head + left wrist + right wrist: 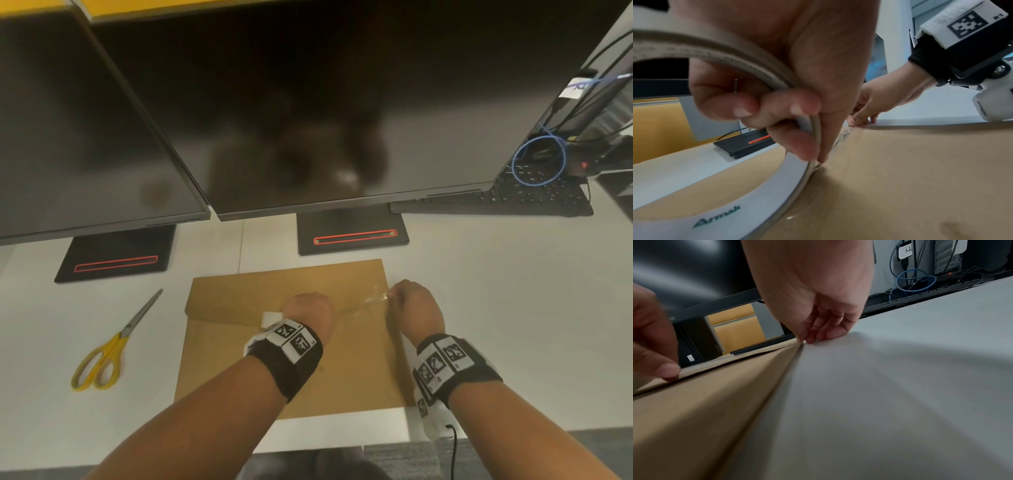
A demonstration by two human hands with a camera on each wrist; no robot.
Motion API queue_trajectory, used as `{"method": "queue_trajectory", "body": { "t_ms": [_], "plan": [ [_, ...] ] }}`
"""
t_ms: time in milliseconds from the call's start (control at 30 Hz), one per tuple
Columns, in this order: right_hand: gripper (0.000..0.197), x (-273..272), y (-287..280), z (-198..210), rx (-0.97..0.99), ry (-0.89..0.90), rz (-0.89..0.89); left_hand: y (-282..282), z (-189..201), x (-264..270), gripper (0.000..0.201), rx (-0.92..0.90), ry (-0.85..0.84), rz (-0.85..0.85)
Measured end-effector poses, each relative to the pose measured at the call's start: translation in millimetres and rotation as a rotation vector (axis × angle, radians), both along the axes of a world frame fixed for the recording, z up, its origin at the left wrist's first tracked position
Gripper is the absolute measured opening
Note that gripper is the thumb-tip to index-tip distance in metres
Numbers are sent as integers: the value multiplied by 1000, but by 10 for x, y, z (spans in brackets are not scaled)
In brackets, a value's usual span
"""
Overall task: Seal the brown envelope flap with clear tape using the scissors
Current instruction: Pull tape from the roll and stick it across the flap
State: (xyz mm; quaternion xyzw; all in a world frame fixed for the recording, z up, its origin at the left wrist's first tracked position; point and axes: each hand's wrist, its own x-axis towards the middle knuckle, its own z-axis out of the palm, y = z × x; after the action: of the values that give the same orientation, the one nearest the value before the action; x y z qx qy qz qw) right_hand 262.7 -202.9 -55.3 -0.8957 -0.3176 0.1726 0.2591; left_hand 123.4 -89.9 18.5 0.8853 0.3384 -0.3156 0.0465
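A brown envelope (239, 359) lies flat on the white table (496, 308) with its flap folded down. My left hand (305, 310) sits over the flap's edge and grips a roll of clear tape (774, 191), fingers curled through its white core. My right hand (394, 295) pinches the free end of the tape at the envelope's right edge. A strip of clear tape (368, 301) stretches between both hands just above the flap. In the right wrist view, the right hand's fingertips (826, 337) press down beside the envelope (694, 402) edge. The yellow-handled scissors (113, 342) lie shut, untouched, left of the envelope.
Two dark monitors (308, 120) hang low over the back of the table, their black stands (352, 236) just behind the envelope. A black keyboard (534, 195) and a blue cable loop (537, 161) sit at the back right. The table's front edge (342, 435) is near my forearms.
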Motion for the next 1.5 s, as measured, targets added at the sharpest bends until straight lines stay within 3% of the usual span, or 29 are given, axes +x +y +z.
{"method": "queue_trajectory", "body": {
  "t_ms": [300, 600, 700, 767, 833, 1067, 1200, 1367, 1500],
  "plan": [
    [17, -17, 37, -6, -73, -55, 47, -11, -23, 6, 26, 34, -72, 30],
    [11, -146, 92, 44, -4, -133, 17, 66, -9, 112, 26, 8, -33, 61],
    [7, -332, 168, 105, 69, -184, 276, 62, -4, 102, 26, 11, -40, 57],
    [12, -485, 228, 107, 53, -122, 504, 62, -10, 90, 27, 14, -57, 50],
    [16, -579, 277, 65, 59, -68, 598, 62, -16, 77, 28, 21, -74, 43],
    [14, -635, 305, -6, 59, -91, 549, 136, 58, -97, 23, -41, -172, 65],
    [21, -659, 341, 96, -18, -44, 531, 368, 154, -440, 48, -195, -186, 105],
    [21, -687, 441, 165, -91, 16, 423, 601, 205, -704, 40, -530, -322, 178],
    [26, -738, 494, 163, -152, -5, 362, 616, 196, -711, 36, -528, -408, 159]
  ]
}}
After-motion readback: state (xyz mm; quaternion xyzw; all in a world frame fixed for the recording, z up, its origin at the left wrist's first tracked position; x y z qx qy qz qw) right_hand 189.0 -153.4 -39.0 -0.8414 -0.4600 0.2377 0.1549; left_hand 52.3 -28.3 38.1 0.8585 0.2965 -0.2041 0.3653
